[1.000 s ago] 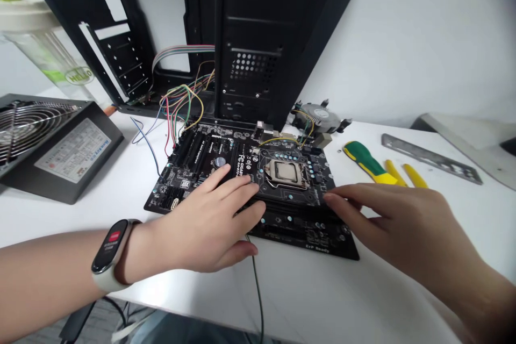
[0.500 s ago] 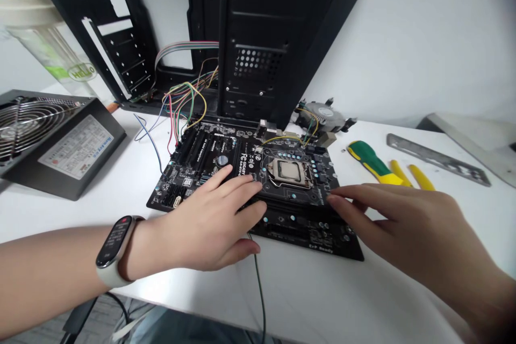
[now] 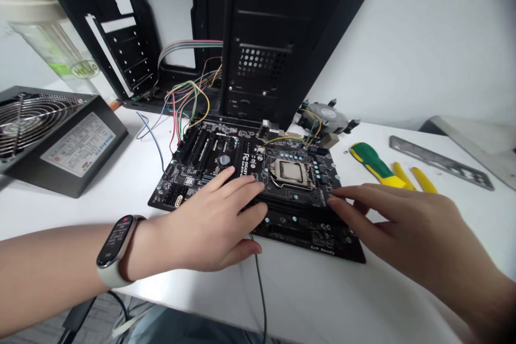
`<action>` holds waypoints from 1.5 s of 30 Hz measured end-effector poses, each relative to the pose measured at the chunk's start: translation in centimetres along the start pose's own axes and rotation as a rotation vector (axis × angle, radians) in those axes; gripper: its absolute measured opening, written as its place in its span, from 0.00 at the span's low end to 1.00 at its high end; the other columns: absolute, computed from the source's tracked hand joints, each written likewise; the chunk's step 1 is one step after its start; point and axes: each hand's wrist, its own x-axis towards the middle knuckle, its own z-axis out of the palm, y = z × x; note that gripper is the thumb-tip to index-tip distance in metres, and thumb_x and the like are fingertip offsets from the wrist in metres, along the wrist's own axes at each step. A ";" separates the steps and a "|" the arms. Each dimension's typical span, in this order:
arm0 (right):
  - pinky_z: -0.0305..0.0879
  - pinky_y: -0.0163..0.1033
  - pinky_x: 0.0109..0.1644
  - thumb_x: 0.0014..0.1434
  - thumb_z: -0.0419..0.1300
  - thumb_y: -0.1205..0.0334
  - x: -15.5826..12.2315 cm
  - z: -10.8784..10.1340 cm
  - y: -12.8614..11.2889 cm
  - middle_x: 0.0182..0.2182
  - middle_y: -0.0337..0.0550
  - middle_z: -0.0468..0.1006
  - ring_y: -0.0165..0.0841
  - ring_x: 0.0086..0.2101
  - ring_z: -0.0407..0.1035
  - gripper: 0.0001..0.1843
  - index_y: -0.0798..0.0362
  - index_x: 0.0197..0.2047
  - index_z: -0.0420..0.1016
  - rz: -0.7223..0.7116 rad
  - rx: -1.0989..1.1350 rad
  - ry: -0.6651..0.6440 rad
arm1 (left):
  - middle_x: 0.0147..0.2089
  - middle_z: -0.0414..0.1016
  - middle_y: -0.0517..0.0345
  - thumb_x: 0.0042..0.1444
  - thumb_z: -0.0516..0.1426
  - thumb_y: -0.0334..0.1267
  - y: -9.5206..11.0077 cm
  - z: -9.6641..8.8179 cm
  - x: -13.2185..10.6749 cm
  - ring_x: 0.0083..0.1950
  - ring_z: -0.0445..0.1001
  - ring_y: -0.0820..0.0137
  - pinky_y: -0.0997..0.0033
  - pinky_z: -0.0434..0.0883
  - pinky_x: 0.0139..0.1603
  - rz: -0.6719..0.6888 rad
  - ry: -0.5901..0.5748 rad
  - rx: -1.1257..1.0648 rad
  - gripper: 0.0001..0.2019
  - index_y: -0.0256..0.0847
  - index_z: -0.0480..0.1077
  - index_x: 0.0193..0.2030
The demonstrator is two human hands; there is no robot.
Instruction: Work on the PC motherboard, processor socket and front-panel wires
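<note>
A black motherboard (image 3: 209,153) lies flat on the white table (image 3: 322,301), its CPU socket (image 3: 291,172) showing in the middle. My left hand (image 3: 209,226), with a fitness band (image 3: 115,250) on the wrist, rests on the board's near edge, fingers stretched flat toward the memory slots. From the right, my right hand (image 3: 399,226) reaches in with extended fingertips touching the near right part of the board. Neither hand holds anything.
An open black PC case (image 3: 262,37) stands behind the board, coloured wires (image 3: 183,102) trailing from it. A power supply (image 3: 52,134) sits at left, a CPU cooler (image 3: 326,118) at the back. A green-yellow screwdriver (image 3: 373,164), yellow-handled tool (image 3: 417,178) and metal I/O plate (image 3: 441,161) lie right.
Both hands stay in place on the board. Only the view has shifted slightly, so everything sits a little further right and up.
</note>
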 end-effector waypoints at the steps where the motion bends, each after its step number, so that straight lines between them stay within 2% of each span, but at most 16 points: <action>1: 0.58 0.31 0.15 0.69 0.43 0.47 0.0 0.0 0.0 0.20 0.37 0.79 0.22 0.10 0.62 0.30 0.52 0.25 0.76 -0.001 -0.001 -0.001 | 0.55 0.69 0.36 0.62 0.51 0.46 0.0 0.0 0.0 0.59 0.65 0.50 0.46 0.62 0.61 0.000 0.000 0.001 0.19 0.31 0.71 0.50; 9: 0.57 0.31 0.15 0.67 0.46 0.49 -0.3 0.1 0.3 0.22 0.38 0.80 0.23 0.11 0.63 0.27 0.52 0.26 0.76 0.028 0.021 -0.030 | 0.55 0.69 0.36 0.62 0.51 0.45 0.1 0.1 -0.1 0.60 0.65 0.50 0.46 0.62 0.61 0.003 0.006 0.011 0.20 0.30 0.69 0.53; 16: 0.57 0.31 0.16 0.66 0.48 0.50 -0.4 0.2 0.3 0.20 0.36 0.78 0.25 0.11 0.64 0.23 0.52 0.29 0.76 0.041 0.060 -0.047 | 0.54 0.70 0.36 0.62 0.52 0.45 0.2 0.0 0.0 0.59 0.66 0.50 0.47 0.63 0.60 0.005 0.007 -0.002 0.19 0.31 0.70 0.50; 25: 0.58 0.30 0.16 0.68 0.47 0.50 -0.1 -0.1 0.1 0.20 0.37 0.78 0.22 0.11 0.63 0.26 0.54 0.28 0.77 0.004 0.030 -0.034 | 0.55 0.69 0.36 0.62 0.52 0.45 0.2 0.0 0.0 0.60 0.65 0.50 0.47 0.63 0.60 -0.003 -0.009 -0.003 0.19 0.31 0.69 0.50; 31: 0.59 0.30 0.16 0.68 0.46 0.49 0.0 0.3 0.2 0.19 0.36 0.77 0.24 0.11 0.64 0.26 0.53 0.29 0.76 0.017 0.033 -0.035 | 0.55 0.69 0.37 0.62 0.52 0.44 0.2 0.1 -0.1 0.59 0.66 0.51 0.49 0.64 0.60 0.002 0.018 0.014 0.18 0.31 0.70 0.50; 38: 0.60 0.31 0.16 0.67 0.47 0.49 -0.1 0.4 0.3 0.22 0.39 0.79 0.26 0.12 0.66 0.25 0.53 0.29 0.78 0.049 0.045 -0.065 | 0.55 0.70 0.37 0.62 0.52 0.43 0.3 0.1 -0.2 0.58 0.68 0.51 0.49 0.66 0.58 0.012 0.065 0.005 0.17 0.30 0.71 0.49; 45: 0.59 0.30 0.15 0.67 0.47 0.49 0.1 0.2 0.2 0.18 0.36 0.77 0.24 0.11 0.65 0.26 0.54 0.28 0.77 0.013 0.036 -0.033 | 0.56 0.70 0.37 0.62 0.52 0.43 0.2 0.2 -0.2 0.59 0.67 0.51 0.50 0.65 0.59 0.006 0.068 0.011 0.17 0.31 0.71 0.49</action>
